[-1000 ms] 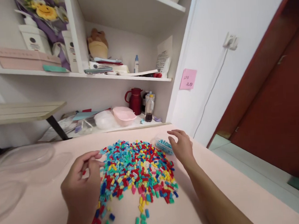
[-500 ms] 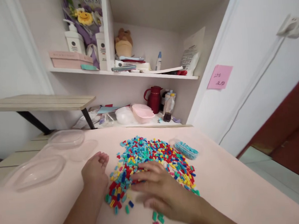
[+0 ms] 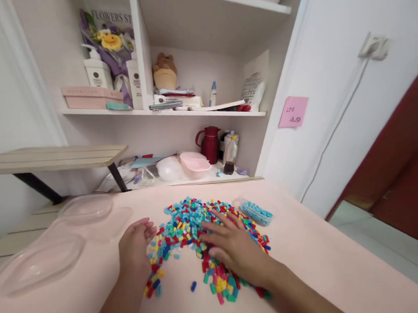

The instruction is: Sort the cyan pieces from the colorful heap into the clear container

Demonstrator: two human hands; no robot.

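A loose heap of small coloured plastic bricks spreads over the pink tabletop. My right hand lies palm down on the right side of this heap, fingers spread, with bricks under and around it. At the heap's left edge, my left hand stands on its side, fingers loosely curled and apart from the palm; nothing shows in it. A clear container of light blue bricks sits beyond the right hand. One dark blue brick lies alone between my forearms.
Clear plastic containers and a flat clear lid lie on the left. A small wooden stand rises behind them. Along the back are a pink bowl, a red jug and a bottle, under a loaded shelf.
My right hand has swept away and to the right, leaving a bare patch in the heap's near middle and bricks bunched by the wrist. The camera view has tilted up slightly.
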